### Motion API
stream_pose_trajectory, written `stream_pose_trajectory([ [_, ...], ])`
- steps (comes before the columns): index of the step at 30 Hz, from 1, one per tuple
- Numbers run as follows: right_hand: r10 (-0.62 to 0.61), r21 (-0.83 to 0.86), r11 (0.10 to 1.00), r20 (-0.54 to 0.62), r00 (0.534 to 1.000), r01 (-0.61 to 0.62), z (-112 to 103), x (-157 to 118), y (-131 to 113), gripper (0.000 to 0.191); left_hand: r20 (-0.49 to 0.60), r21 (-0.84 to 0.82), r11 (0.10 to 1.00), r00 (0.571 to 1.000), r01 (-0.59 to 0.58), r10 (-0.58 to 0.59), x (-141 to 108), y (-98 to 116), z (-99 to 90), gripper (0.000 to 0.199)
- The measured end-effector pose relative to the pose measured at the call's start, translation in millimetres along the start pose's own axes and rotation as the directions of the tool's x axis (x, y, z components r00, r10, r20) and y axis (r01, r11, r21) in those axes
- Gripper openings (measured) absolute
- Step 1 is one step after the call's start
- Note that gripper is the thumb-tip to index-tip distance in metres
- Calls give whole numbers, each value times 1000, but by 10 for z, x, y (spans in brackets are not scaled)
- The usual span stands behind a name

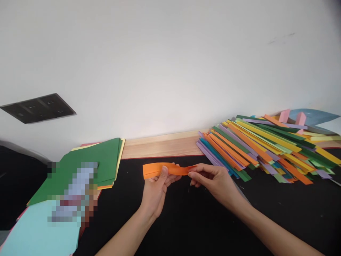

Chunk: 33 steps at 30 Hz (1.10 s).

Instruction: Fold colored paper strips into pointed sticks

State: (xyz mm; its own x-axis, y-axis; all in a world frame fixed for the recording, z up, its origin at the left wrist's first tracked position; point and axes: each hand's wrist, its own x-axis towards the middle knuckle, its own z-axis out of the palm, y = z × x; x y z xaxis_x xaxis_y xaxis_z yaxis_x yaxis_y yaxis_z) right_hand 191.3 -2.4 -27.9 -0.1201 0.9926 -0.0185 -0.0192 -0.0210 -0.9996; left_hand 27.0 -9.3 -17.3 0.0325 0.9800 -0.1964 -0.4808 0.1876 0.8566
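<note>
An orange paper strip [153,170] is held up between my two hands above a black mat [183,220]. My left hand [158,188] pinches it near the middle, thumb on the near face and fingers behind. At its right end, my right hand [210,177] grips the strip between thumb and index finger. The strip bends and twists slightly near that end. Its left end sticks out free past my left thumb, with a line running along it. Beyond my right hand lies a large heap of coloured paper strips [255,145].
Green paper sheets [98,156] and light blue sheets [45,231] are stacked on the left, with a blurred-out patch over them. A wooden table edge [160,145] runs along the white wall. A dark socket panel [39,108] is on the wall. A grey-blue item [310,115] sits behind the heap.
</note>
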Motion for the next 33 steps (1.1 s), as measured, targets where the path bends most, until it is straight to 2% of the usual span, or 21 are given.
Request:
stream_pose_trajectory([
  [3, 13, -17, 1000, -19, 1000, -13, 12, -3, 6, 25, 22, 7, 1000, 1000, 12, -12, -7, -19, 4, 34],
  [16, 23, -46, 999, -100, 995, -28, 51, -20, 56, 29, 1, 2, 1000, 1000, 4, -4, -20, -21, 35, 36],
  [29, 43, 31, 999, -100, 994, -40, 80, -38, 30, 28, -9, -19, 1000, 1000, 7, -7, -37, -19, 54, 37],
  [33, 25, 42, 999, -102, 994, -21, 108, -50, 33, 29, -12, -27, 999, 999, 40, -41, -39, -13, 49, 38],
])
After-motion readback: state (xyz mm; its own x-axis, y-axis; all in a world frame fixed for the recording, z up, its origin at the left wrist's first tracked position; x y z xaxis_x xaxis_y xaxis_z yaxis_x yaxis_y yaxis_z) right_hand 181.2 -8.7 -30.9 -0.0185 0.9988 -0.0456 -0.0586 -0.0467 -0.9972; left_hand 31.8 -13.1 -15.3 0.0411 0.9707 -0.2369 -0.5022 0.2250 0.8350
